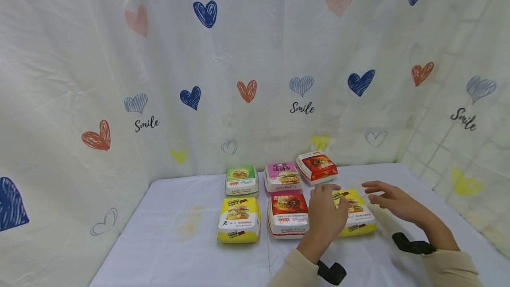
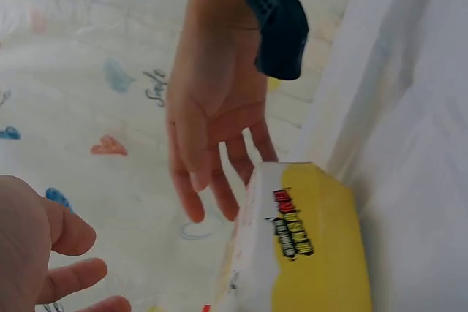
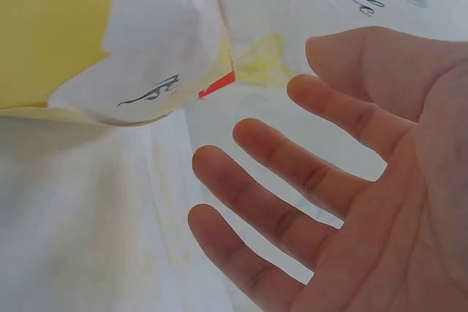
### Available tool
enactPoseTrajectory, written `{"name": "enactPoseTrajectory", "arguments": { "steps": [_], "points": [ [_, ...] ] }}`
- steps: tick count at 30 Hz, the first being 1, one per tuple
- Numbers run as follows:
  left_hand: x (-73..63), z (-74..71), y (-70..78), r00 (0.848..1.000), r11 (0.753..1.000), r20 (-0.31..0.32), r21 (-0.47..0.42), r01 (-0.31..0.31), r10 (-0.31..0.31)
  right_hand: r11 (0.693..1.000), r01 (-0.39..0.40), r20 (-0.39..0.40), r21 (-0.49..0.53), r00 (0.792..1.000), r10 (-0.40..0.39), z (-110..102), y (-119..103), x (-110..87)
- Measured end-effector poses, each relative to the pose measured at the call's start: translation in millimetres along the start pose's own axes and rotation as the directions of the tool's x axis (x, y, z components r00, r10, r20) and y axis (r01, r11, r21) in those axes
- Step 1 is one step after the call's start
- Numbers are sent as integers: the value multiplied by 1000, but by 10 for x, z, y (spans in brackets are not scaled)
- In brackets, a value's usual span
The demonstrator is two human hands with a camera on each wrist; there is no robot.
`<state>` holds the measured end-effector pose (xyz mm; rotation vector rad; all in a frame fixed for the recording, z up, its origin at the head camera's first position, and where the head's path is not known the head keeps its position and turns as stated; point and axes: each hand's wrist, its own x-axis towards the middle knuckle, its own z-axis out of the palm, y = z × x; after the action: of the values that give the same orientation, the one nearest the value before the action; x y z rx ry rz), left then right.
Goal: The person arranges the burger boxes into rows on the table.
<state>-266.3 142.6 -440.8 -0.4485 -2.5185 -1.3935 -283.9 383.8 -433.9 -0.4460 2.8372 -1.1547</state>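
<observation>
A yellow-and-white burger box point(image 1: 360, 214) sits at the right end of the front row. My left hand point(image 1: 327, 211) hovers at its left side and hides part of it. To the right of the same box, my right hand point(image 1: 394, 200) is held in the air with fingers extended. In the left wrist view a gap shows between the right hand point(image 2: 219, 100) and the box point(image 2: 314, 239); my left fingers point(image 2: 73, 279) are apart from it too. The right wrist view shows spread right-hand fingers point(image 3: 292, 188) beside the box point(image 3: 51, 34), holding nothing.
Left of my hands stand a red-and-white burger box point(image 1: 287, 216) and another yellow one point(image 1: 239, 220). Behind them are a green box point(image 1: 241, 180), a pink box point(image 1: 283, 177) and a tilted red box point(image 1: 316, 167). A white table point(image 1: 171, 234) meets a heart-printed curtain point(image 1: 255, 56).
</observation>
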Motion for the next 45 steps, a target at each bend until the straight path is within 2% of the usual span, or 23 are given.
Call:
{"name": "enactPoseTrajectory", "arguments": {
  "steps": [5,8,13,16,18,20,24,28,32,40,45],
  "points": [
    [104,-227,-9,996,992,-83,-116,-52,43,998,23,-82,-55,996,-28,-27,-155,-15],
    [193,-341,-34,990,989,-131,-129,-73,56,993,48,-148,-110,987,-64,-42,-311,-26],
    [441,-511,-99,990,998,-127,-21,-67,64,987,91,-223,-131,968,-119,-44,-561,-19],
    [618,-569,-168,993,997,-112,71,-33,41,986,107,-221,-131,966,-134,5,-653,75],
    [725,-577,-221,996,996,-88,94,-10,18,986,98,-194,-131,973,-123,42,-670,199],
    [822,-554,-276,998,996,-63,88,4,2,990,72,-145,-125,985,-90,57,-664,352],
    [968,-451,-350,999,999,-12,21,44,-44,988,13,-43,-152,999,-20,49,-632,676],
    [1087,-326,-378,994,994,19,13,107,-108,980,-55,39,-191,997,64,38,-609,978],
    [1165,-224,-377,984,987,69,32,159,-161,970,-108,74,-217,989,126,55,-529,1204],
    [1166,-92,-292,958,969,158,94,228,-240,973,-146,114,-180,979,168,84,-369,1394],
    [1174,-62,-266,930,947,183,102,304,-318,979,-165,145,-116,973,181,58,-356,1434]
  ]
}}
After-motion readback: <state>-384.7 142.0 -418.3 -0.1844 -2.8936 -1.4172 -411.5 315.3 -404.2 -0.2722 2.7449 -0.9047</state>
